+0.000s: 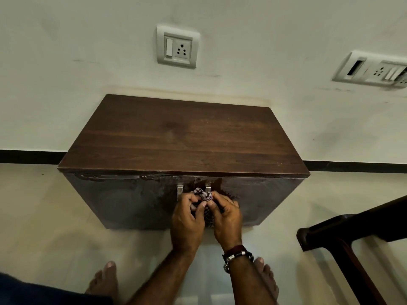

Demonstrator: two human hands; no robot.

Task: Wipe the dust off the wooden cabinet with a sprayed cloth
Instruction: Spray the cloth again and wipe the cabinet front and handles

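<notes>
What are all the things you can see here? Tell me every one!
wooden cabinet: one, dark brown, against the wall, doors facing the person
door handles: two, silvery, at the middle top of the cabinet front
cloth: one, checked dark and white, bunched at the handles
wall sockets: two, white, one above the cabinet, one at the right edge
wall: one, pale
skirting strip: one, black, along the wall's foot
floor: pale tiles
dark wooden furniture: one piece, at the right
wristbands: dark with silver beads, on the right wrist
feet: two, bare, on the floor
left hand: holds the cloth
right hand: holds the cloth
</notes>
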